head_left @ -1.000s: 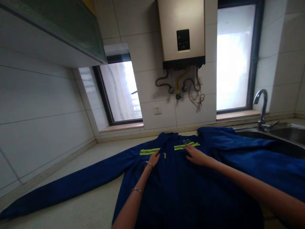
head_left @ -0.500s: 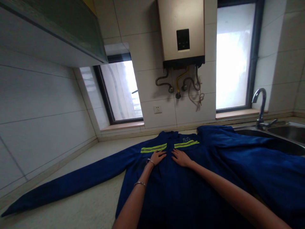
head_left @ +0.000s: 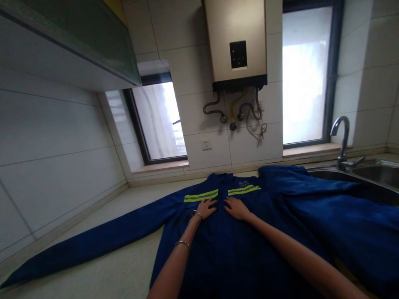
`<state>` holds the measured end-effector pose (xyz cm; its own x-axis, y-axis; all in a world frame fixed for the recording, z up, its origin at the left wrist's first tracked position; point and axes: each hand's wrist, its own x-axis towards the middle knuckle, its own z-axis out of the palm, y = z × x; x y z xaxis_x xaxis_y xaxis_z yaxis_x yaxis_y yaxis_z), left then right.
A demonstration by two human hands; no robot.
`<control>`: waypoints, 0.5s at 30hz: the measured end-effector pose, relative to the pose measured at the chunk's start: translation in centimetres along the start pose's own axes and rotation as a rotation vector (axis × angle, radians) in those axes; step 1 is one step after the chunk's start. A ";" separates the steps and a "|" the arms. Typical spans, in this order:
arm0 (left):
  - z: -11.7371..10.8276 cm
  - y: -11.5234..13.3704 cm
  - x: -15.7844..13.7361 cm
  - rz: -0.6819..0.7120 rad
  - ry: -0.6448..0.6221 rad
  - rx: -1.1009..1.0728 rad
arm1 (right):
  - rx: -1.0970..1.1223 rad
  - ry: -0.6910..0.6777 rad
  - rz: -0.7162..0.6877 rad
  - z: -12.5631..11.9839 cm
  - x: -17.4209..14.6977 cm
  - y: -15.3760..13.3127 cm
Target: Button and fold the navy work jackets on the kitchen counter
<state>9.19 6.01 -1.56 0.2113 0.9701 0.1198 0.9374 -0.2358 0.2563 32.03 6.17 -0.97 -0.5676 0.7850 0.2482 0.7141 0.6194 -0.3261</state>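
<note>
A dark blue work jacket (head_left: 218, 236) with yellow-green reflective chest strips lies front side up across the counter, its collar toward the wall. One sleeve stretches out far to the left. My left hand (head_left: 205, 209) rests flat on the jacket's chest just below the left strip, fingers spread. Opposite it, across the front placket, my right hand (head_left: 237, 208) lies with fingers apart below the right strip. Both palms face down on the cloth, and neither hand grips it. To the right, more blue cloth (head_left: 336, 207) lies bunched; I cannot tell whether it all belongs to this jacket.
A pale counter (head_left: 124, 257) runs beneath the jacket. At the right are a metal sink (head_left: 378, 168) and a faucet (head_left: 343, 141), with blue cloth overlapping the sink's near edge. A water heater (head_left: 238, 25) hangs on the tiled wall; a cabinet (head_left: 71, 37) juts out at upper left.
Both hands stay at nearly the same place on the jacket. The view has shifted very slightly, so the scene sits a little lower in the picture.
</note>
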 end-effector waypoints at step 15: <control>-2.4 2.0 -1.3 0.014 -0.054 -0.244 | -0.109 -0.053 0.134 -7.9 2.2 4.6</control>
<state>10.08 4.17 1.10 0.2446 0.9667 0.0749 0.8411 -0.2500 0.4797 37.36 10.79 5.29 -0.4833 0.8607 0.1600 0.8232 0.5090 -0.2514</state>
